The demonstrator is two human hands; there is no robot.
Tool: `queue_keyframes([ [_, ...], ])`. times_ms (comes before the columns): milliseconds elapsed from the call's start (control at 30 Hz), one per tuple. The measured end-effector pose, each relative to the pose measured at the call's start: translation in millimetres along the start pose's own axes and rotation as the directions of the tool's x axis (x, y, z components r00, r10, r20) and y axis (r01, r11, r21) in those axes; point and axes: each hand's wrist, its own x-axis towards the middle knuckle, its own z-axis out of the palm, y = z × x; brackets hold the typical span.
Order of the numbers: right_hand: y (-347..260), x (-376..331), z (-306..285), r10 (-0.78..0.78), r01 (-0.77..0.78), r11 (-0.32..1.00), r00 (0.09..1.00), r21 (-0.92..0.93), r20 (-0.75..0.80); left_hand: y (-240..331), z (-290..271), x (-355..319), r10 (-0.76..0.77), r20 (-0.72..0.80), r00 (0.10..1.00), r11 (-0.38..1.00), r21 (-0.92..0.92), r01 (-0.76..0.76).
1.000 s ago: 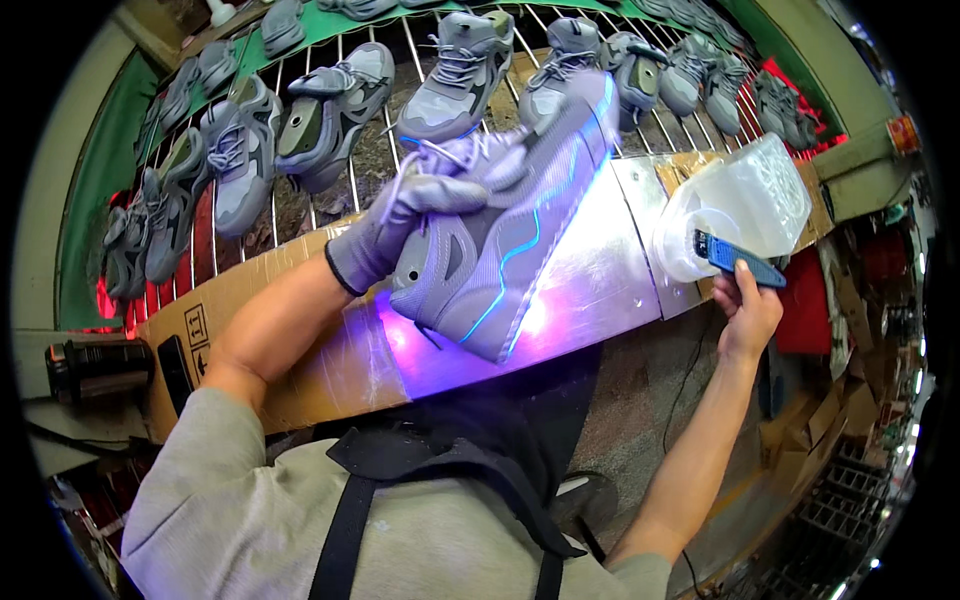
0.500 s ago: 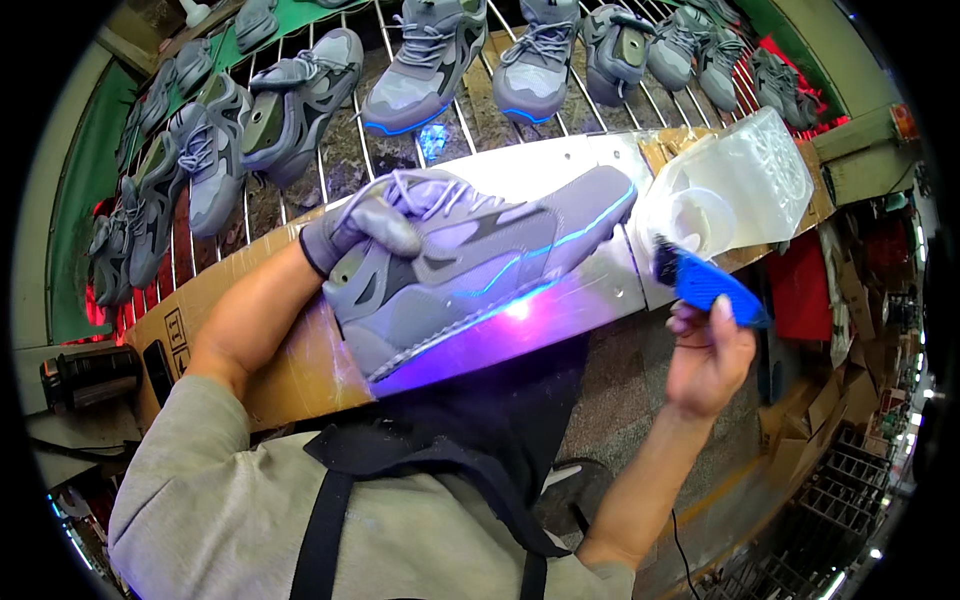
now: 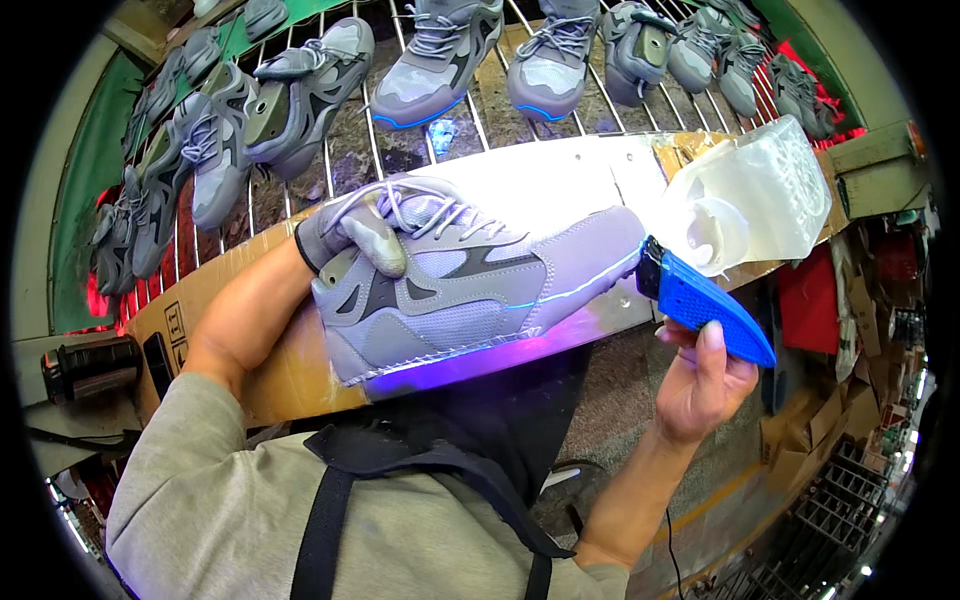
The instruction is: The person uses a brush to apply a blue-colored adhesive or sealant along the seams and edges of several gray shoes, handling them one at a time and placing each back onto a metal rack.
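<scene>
My left hand, in a grey glove, is closed on the collar and tongue of a grey lace-up shoe upper. The shoe lies on its side, toe pointing right, with a glowing blue line along its lower side and stitching along its bottom edge. Bare and closed, my right hand grips a blue-handled brush with black bristles. The bristles meet the shoe's toe edge, or come very close to it. Beyond the brush stands a translucent white tub with a cup inside.
A pale metal plate and cardboard cover the bench under the shoe. Behind it, several grey shoes stand on a metal-bar rack. A black device sits at far left; cartons are at lower right.
The brush has moved left and slightly down from beside the cup to the toe edge. The shoe has tilted, showing more of its side. The rack and tub appear shifted slightly right.
</scene>
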Motion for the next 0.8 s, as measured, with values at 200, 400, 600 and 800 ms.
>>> queue_keyframes([
  [200,-21,-29,18,-0.122,0.124,0.983,0.992,-0.137,0.023,0,-3,-2,-0.002,0.035,0.999,0.999,0.035,0.000],
  [400,-31,-50,26,-0.250,0.307,0.900,0.945,-0.310,0.211,-6,-7,-5,0.059,0.081,0.995,0.998,-0.016,-0.058],
  [600,-15,-71,38,-0.146,0.149,0.971,0.989,-0.188,0.030,3,18,-6,-0.003,-0.127,0.992,1.000,-0.016,0.001],
  [800,-19,-65,31,-0.281,0.293,0.923,0.956,-0.251,0.085,12,28,-7,-0.031,-0.058,0.998,0.998,-0.059,0.027],
])
